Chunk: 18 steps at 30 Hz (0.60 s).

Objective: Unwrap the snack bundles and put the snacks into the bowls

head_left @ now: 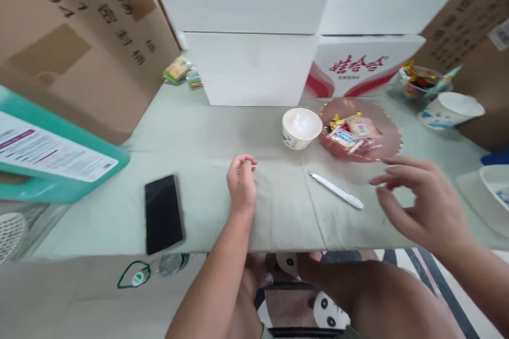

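My left hand [242, 183] rests on the pale green table cover with its fingers curled in loosely; nothing shows in it. Over the right side of the table hovers my right hand [421, 198], fingers apart and holding nothing. Between the hands lies a slim white pen-shaped tool [336, 190], slanted, its narrow tip toward the upper left. Behind it stands a white paper bowl [301, 128] with a blue print, upright. Just beyond my right hand's fingertips is a pinkish, gold-rimmed plate [387, 135] bearing several wrapped snacks [345, 135].
A black phone [164, 214] lies left of my left arm. Further left stand a green jug [99, 169] and a cardboard box [115, 79]. White boxes [254, 69] line the back. At right are a paper cup [449, 111], a snack bowl [423, 82] and a white container [477, 196].
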Tool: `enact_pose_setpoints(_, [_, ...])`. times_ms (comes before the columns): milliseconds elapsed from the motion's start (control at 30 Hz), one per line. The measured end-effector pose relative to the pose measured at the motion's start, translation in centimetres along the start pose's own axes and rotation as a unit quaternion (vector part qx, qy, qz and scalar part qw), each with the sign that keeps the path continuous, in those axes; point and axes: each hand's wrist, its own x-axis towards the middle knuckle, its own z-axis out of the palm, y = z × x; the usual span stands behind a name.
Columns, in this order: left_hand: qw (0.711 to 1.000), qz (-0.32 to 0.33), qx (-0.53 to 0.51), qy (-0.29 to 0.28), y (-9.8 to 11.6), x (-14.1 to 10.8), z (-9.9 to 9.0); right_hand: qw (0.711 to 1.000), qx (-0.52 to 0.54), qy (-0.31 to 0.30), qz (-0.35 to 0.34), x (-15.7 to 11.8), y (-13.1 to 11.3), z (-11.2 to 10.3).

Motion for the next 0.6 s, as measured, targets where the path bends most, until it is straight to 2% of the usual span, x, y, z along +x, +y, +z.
enact_pose_setpoints(67, [1.000, -0.003, -0.004, 0.011, 0.2, 0.3, -0.9, 0.992, 0.025, -0.045, -0.116, 3.1, -3.1, 3.8])
enact_pose_setpoints(133, [1.000, -0.006, -0.005, 0.021, 0.3, 0.5, -1.8, 0.980, 0.041, -0.089, -0.176, 5.5, -5.6, 7.3])
enact_pose_setpoints(233, [1.000, -0.009, -0.011, 0.023, 0.3, 0.8, -2.8, 0.965, 0.065, -0.163, -0.194, 8.3, -8.6, 12.2])
enact_pose_setpoints(367, [0.999, -0.005, -0.023, 0.038, 0.1, 1.4, -4.0, 0.952, 0.094, -0.254, -0.144, 9.8, -11.5, 17.2])
enact_pose_setpoints(467, [0.998, -0.011, -0.036, 0.049, -0.1, 1.8, -4.8, 0.954, 0.092, -0.258, -0.125, 8.6, -12.3, 18.2])
enact_pose_setpoints(533, [0.998, -0.013, -0.048, 0.047, -0.2, 2.0, -5.1, 0.965, 0.083, -0.232, -0.094, 6.7, -11.5, 17.3])
enact_pose_setpoints(600, [0.997, -0.010, -0.060, 0.044, -0.2, 2.0, -5.3, 0.975, 0.059, -0.213, -0.037, 4.3, -9.8, 15.6])
